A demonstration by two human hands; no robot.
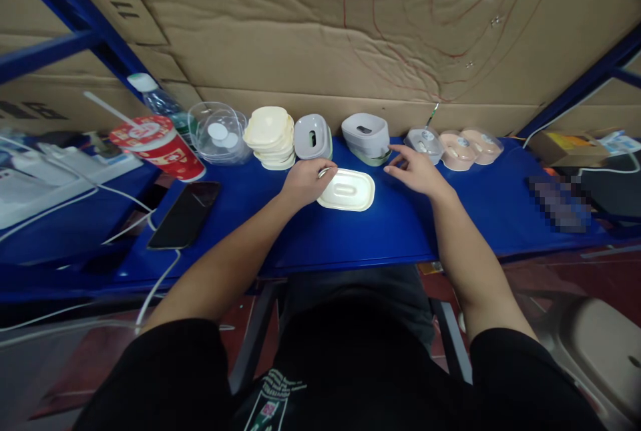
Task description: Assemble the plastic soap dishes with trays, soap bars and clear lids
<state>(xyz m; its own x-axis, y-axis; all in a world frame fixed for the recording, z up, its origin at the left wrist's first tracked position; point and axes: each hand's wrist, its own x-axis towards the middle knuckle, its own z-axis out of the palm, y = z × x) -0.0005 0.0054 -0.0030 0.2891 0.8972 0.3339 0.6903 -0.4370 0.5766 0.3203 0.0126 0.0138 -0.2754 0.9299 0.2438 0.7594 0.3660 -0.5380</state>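
Note:
A cream oblong lid or shallow tray [346, 190] lies on the blue table, with my left hand [309, 182] pinching its left edge. Beside the grey oval containers [367, 133], my right hand [414, 170] has its fingers apart and holds nothing; its index fingertip is at their right side. Behind my left hand are another grey container with a dark slot [311, 136] and a stack of cream containers [270, 133]. Clear-lidded containers, one grey [423, 144] and two pinkish [457, 150], stand to the right of my right hand.
Clear round tubs [218, 133], a red cup with a straw [167, 150], a bottle [157, 100] and a black phone [185, 215] are at the left, near white cables. A cardboard box [563, 149] sits far right. Cardboard backs the blue table [350, 244].

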